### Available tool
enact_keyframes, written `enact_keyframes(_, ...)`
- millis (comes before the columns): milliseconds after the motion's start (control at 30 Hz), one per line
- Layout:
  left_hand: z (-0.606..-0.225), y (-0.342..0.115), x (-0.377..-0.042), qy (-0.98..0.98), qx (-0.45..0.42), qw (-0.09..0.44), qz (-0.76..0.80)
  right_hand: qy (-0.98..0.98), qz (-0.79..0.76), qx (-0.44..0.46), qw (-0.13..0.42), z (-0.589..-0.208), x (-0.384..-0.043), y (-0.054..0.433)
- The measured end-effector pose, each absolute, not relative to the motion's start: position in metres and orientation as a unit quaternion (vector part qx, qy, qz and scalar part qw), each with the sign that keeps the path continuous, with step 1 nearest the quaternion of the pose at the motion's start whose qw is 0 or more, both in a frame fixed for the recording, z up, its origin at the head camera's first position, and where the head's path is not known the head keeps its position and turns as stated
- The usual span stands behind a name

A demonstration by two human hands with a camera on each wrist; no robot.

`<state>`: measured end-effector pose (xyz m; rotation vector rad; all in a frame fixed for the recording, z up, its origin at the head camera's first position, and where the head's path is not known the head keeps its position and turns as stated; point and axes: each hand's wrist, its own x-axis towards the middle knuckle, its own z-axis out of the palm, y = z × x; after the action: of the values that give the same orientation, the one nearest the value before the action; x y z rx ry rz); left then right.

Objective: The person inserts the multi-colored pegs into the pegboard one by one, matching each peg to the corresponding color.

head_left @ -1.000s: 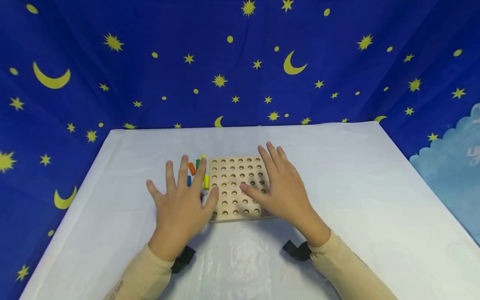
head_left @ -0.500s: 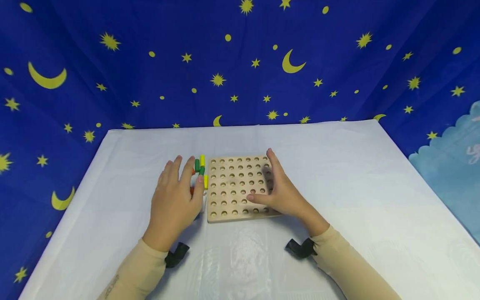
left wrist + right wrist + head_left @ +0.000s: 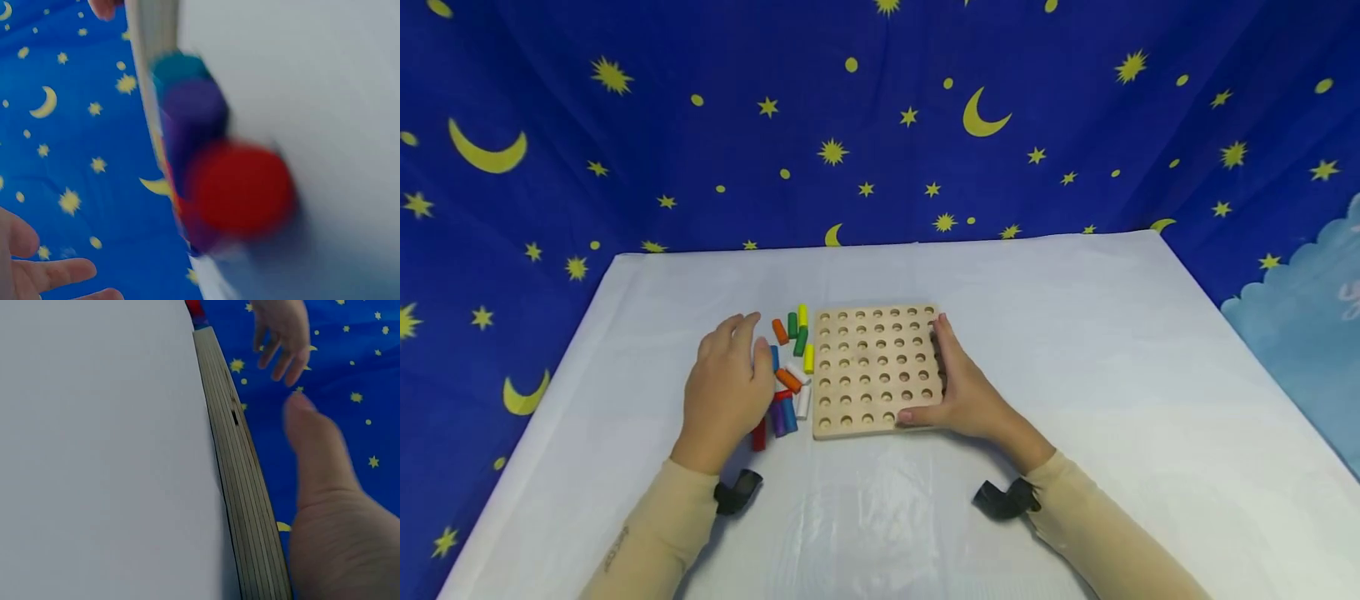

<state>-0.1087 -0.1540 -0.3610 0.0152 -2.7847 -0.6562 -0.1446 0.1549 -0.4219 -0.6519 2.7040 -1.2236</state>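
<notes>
The left hand (image 3: 724,385) curves loosely; the right hand (image 3: 967,398) holds its thumb wide.

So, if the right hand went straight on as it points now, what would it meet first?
Likely the square, pale wooden board with round holes, directly before the right hand; whether they touch is unclear.

A small draped booth, fitted out for recording, is shown; whether it is housed in a home, lab or studio cannot be determined. The rear and both sides are closed off by a blue drape (image 3: 880,167), printed with yellow moons, stars and dots. At the right, a pale blue cloud (image 3: 1300,317) is displayed, its lettering too faint to be read. The tabletop (image 3: 1075,333) is surfaced in white and bordered by the drape. Recording use is indicated by the black mount (image 3: 739,493) worn at each wrist.
</notes>
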Motion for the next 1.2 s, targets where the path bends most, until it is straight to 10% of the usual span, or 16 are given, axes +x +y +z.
enact_keyframes(500, -0.369, -0.179, -0.111, -0.961, 0.037, -0.089, -0.259, 0.91, -0.345, -0.227, 0.052, -0.421, -0.144, 0.16)
enact_keyframes(1200, -0.377, -0.184, -0.116, -0.948, 0.06, -0.112, -0.292, 0.909, -0.345, -0.224, 0.068, -0.424, -0.143, 0.157)
